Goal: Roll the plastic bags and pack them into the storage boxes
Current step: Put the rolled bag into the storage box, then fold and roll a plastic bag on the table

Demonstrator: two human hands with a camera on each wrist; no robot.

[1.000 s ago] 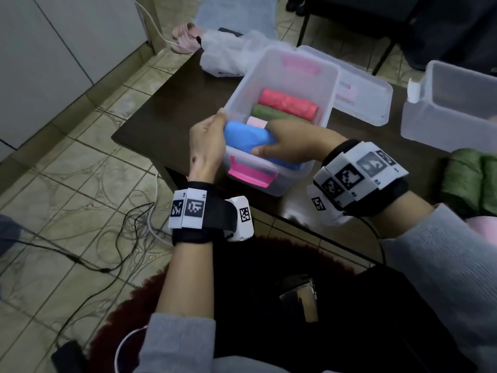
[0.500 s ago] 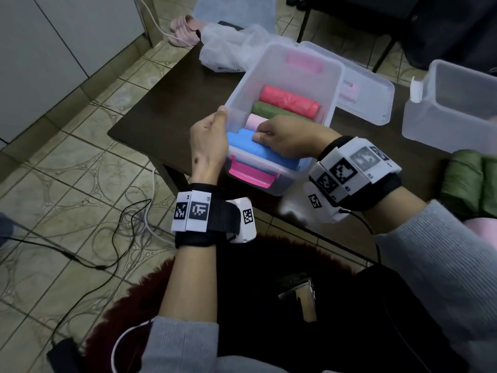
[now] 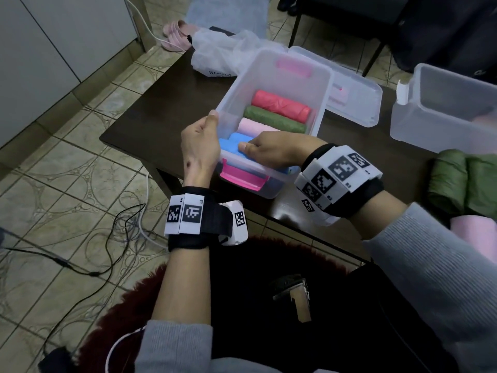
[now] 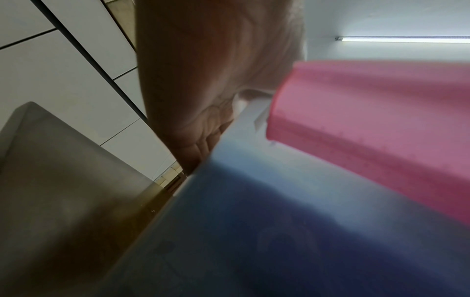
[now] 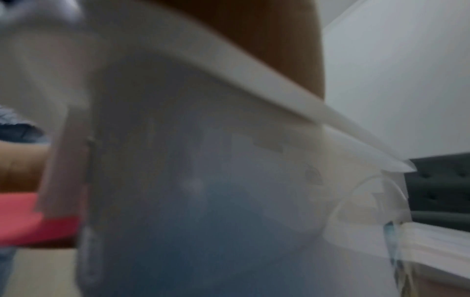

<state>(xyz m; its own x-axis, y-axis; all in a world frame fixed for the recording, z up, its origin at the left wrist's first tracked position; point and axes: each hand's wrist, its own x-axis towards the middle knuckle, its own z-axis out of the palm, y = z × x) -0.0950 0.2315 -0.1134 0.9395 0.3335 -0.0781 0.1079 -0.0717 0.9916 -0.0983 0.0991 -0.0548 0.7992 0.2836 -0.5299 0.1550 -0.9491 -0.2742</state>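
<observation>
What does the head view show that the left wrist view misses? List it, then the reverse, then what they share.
Head view only: the red roll, green roll and pale pink roll lined up in the storage box, the right hand pressing the blue roll, the lid, and a second box.

Left wrist view only: a lit ceiling tube.

Both: the left hand gripping the box's near corner, its pink latch, and blue showing inside.
</observation>
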